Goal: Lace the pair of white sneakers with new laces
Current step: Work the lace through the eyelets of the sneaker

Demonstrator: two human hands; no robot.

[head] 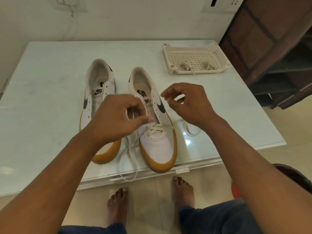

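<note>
Fingers of left hand (118,119) curled, pinching lace (157,128) above the half-laced sneaker (158,146) at six o'clock; right hand (187,102) pinching the other end, held out toward three o'clock, probably for tension. Second sneaker (98,98) at nine o'clock, unlaced. More laces (184,65) in tray (166,48), one o'clock.

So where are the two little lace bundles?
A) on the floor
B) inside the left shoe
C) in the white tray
C: both bundled laces lie in the perforated white tray at the far right corner of the table.
</note>
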